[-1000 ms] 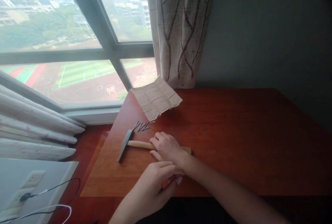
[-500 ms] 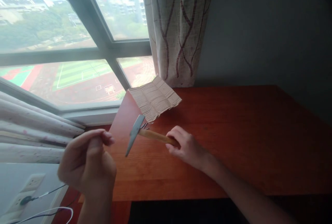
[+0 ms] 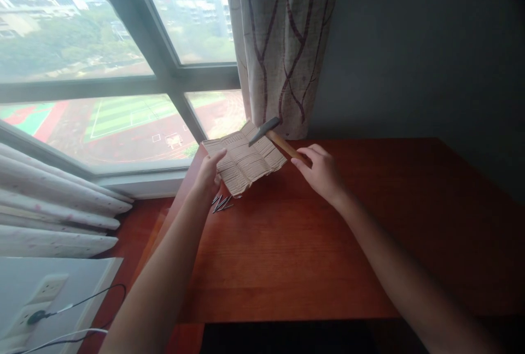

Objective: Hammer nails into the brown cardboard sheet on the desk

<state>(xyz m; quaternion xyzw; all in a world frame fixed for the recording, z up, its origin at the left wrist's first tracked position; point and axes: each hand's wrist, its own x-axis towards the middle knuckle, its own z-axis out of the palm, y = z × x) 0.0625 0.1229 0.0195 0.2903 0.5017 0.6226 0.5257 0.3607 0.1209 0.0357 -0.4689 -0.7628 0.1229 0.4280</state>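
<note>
My right hand (image 3: 320,173) is wrapped round the end of the wooden handle of a hammer (image 3: 286,146). The grey metal head hangs over the far part of a creased piece of corrugated cardboard (image 3: 241,169); I cannot tell whether it touches. At the cardboard's left edge, my left hand (image 3: 210,172) grips it with the thumb on top, while the other fingers are mostly hidden beneath or behind. Several loose nails (image 3: 221,204) lie on the table just below the cardboard's near corner.
The reddish-brown wooden table (image 3: 287,255) runs up to the window frame (image 3: 172,77) and a hanging curtain (image 3: 283,42). Another curtain (image 3: 53,195) is bunched at the left. A wall socket (image 3: 41,310) with plugged-in cables sits at the lower left.
My left hand has gone from raised in front of the table to the cardboard's left edge. My right hand has carried the hammer away from me and rightward, over the cardboard, uncovering the nails.
</note>
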